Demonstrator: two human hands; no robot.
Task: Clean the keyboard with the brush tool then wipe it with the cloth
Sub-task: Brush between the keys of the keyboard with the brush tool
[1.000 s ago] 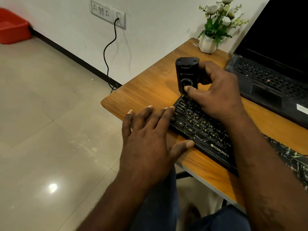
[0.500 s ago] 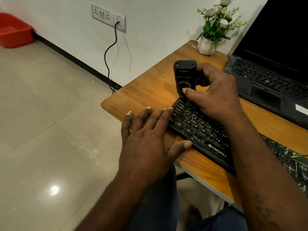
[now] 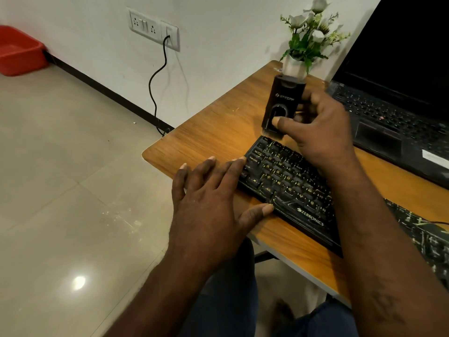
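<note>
Brush tool [image 3: 284, 101] upright in curled right hand [image 3: 324, 136]

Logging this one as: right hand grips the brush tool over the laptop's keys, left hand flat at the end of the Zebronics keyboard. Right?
Not quite. The head view shows the right hand gripping the brush tool at the far corner of the Zebronics keyboard, not over the laptop. The left hand does lie flat at that keyboard's end.

Black brush tool [image 3: 283, 105] upright, bristles at black keyboard's [image 3: 286, 183] far-left corner.
</note>
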